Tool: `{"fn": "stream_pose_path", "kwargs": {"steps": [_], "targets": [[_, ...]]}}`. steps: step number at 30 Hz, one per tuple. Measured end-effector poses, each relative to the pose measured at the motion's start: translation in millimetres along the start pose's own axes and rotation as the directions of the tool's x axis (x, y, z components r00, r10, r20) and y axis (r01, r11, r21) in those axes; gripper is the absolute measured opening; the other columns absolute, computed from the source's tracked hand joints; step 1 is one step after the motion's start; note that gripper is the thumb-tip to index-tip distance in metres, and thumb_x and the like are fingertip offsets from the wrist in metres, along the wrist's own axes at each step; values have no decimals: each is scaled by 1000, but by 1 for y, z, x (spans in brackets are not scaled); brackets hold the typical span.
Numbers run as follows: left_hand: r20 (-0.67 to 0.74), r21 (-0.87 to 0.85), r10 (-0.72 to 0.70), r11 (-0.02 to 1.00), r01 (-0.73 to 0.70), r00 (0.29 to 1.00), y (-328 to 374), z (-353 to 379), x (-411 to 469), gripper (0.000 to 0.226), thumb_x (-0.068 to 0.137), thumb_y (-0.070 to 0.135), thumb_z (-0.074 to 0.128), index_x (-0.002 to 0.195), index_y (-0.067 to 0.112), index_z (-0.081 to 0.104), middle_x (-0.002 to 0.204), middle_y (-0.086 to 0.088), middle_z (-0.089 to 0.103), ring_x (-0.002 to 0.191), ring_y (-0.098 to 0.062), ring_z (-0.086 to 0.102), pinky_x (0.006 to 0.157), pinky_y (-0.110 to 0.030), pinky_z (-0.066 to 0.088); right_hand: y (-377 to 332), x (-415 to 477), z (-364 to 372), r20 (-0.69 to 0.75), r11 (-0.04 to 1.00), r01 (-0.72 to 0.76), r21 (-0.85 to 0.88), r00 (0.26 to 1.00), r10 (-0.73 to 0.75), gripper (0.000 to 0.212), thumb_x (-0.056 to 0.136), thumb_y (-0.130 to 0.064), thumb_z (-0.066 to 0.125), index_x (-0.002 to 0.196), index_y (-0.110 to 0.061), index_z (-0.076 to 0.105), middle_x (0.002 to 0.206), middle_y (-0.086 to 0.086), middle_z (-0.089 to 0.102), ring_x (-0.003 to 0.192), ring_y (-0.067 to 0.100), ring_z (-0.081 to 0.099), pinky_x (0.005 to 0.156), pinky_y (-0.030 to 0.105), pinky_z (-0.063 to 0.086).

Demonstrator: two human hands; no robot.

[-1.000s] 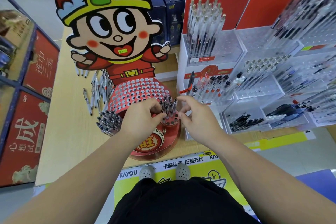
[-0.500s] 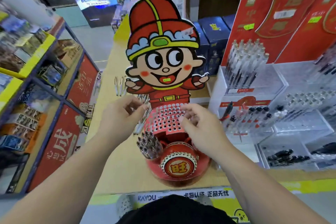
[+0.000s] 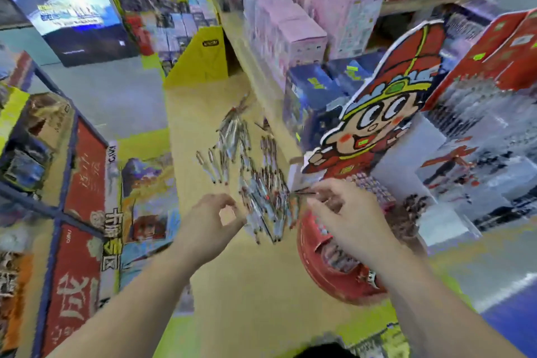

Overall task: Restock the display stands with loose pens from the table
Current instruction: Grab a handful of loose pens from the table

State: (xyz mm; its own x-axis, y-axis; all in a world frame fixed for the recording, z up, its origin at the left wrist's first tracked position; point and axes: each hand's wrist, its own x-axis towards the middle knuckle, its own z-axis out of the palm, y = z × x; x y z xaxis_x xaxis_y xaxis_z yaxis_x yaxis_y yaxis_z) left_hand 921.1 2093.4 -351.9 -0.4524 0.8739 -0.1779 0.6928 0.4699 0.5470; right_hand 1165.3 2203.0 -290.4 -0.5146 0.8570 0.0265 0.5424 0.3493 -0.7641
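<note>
Your right hand (image 3: 345,212) is pinching a thin dark pen (image 3: 303,191) over the red cartoon stand (image 3: 337,285) near the table's (image 3: 247,285) front edge. Your left hand (image 3: 209,221) is curling thumb to finger beside the loose pens (image 3: 261,183) piled mid-table, just left of the stand. It's too blurry to tell if it's holding one.

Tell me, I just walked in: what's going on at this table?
A person is restocking the red cartoon display stand from the loose pens scattered on the wooden table. The right hand pinches a dark pen beside the stand. The left hand is at the pile's edge, fingers curled; blur hides whether it holds anything.
</note>
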Motion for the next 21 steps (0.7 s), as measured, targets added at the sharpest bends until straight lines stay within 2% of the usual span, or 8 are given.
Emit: {"fn": "stream_pose_path", "kwargs": {"steps": [4, 9, 11, 17, 21], "targets": [[96, 66, 46, 996, -53, 994, -20, -5, 7, 47, 86, 49, 74, 126, 29, 58, 119, 4, 51, 108, -23, 60, 89, -33, 46, 2, -14, 48, 14, 994, -93, 55, 996, 92, 12, 92, -25, 75, 103, -24, 71, 93, -9, 68, 84, 3, 63, 73, 18, 47], [149, 104, 16, 994, -32, 989, -36, -3, 9, 58, 88, 54, 70, 137, 31, 49, 136, 5, 48, 113, -21, 56, 90, -34, 48, 18, -16, 91, 221, 980, -199, -21, 955, 198, 37, 97, -41, 65, 132, -30, 60, 127, -13, 53, 115, 5, 53, 100, 26, 44], [169, 118, 24, 992, -45, 985, -43, -1, 14, 60, 88, 54, 69, 139, 32, 47, 139, 4, 47, 114, -21, 56, 92, -35, 49, 26, -13, 105, 245, 970, -240, -46, 938, 244, 42, 97, -44, 64, 136, -31, 57, 135, -11, 49, 122, 8, 50, 102, 25, 40], [275, 146, 111, 977, -156, 955, -71, 12, 64, 65, 87, 57, 69, 143, 34, 43, 143, 5, 44, 126, -20, 48, 100, -34, 45, 39, 21, 146, 188, 928, -350, -131, 910, 370, 51, 98, -46, 62, 143, -28, 49, 144, -6, 44, 135, 16, 42, 108, 28, 34], [386, 196, 230, 926, -323, 893, -94, 24, 123, 79, 82, 68, 66, 148, 36, 36, 151, 5, 37, 137, -20, 40, 110, -35, 41, 52, 66, 175, 70, 856, -491, -162, 860, 506, 59, 99, -48, 58, 150, -22, 42, 152, 0, 39, 139, 22, 40, 113, 32, 33]]}}
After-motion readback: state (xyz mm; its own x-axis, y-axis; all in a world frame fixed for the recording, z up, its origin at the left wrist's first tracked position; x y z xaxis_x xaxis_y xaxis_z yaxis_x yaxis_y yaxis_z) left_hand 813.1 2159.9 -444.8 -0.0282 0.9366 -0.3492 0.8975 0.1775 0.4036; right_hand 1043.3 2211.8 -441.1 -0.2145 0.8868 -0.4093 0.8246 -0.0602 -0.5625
